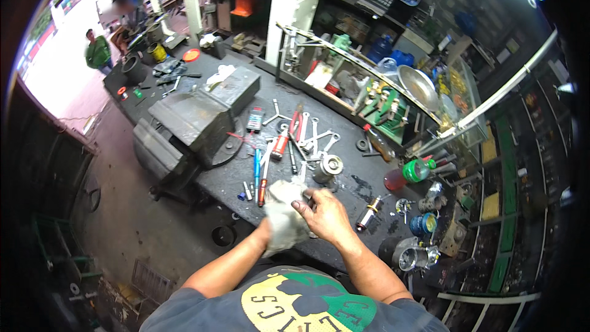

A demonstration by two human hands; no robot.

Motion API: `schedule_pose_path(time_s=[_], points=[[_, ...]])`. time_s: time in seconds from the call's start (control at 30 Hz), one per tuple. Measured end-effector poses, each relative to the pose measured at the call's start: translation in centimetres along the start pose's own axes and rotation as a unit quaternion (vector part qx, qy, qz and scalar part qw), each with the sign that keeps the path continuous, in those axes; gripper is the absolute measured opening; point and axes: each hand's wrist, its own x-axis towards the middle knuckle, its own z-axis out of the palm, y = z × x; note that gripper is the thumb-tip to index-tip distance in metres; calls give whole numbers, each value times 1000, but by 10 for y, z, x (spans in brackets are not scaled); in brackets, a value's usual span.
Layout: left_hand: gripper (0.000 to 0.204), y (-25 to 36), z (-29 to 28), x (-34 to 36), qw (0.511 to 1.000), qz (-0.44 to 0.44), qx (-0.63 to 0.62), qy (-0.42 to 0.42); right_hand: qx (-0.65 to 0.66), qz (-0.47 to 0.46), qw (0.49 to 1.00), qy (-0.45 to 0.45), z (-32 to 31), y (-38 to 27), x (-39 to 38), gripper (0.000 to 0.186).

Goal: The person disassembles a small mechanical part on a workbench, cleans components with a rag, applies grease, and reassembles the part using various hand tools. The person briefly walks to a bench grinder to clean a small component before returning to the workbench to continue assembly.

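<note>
A pale grey-white rag (284,218) is bunched between my hands at the near edge of the dark workbench (236,175), its lower end hanging over the edge. My right hand (322,212) is closed on the rag's right side, thumb on top and dark smudges on the fingers. My left hand (266,232) goes in under the cloth from the left; its fingers are hidden. Whether anything lies inside the rag cannot be seen. Just beyond it stand a round metal part (330,166), a red-handled screwdriver (263,192) and a blue pen-like tool (257,166).
A large bench vise (190,123) stands at the left. Wrenches (314,132) and a red can (280,146) lie mid-bench. To the right are a cylindrical metal part (369,214), a bottle of red liquid (409,173) and a metal housing (409,257). Two people are at far left.
</note>
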Motion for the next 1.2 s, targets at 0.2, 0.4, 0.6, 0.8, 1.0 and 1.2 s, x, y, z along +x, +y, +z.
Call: schedule_pose_path(time_s=[0.2, 0.4, 0.6, 0.8, 1.0, 1.2], points=[[41, -69, -13, 27, 978, 30, -161, 131, -54, -101, 983, 144, 36, 12, 10, 24], [42, -59, -31, 25, 980, 51, -160, 106, 101, -303, 924, -209, 28, -11, -12, 38], [53, 81, 21, 16, 637, 248, 715, 146, 38, -141, 984, 106, -18, 13, 45, 55], [49, 63, 24, -5, 825, 122, 542, 100, -65, 176, 982, -26, 8, 164, 130, 119], [38, -14, 19, 28, 929, 163, 306, 128, 5, 136, 985, 109, 46, 185, 111, 99], [51, -27, 43, 64, 960, 66, 260, 81, -17, -122, 964, 235, 64, 154, 0, 92]])
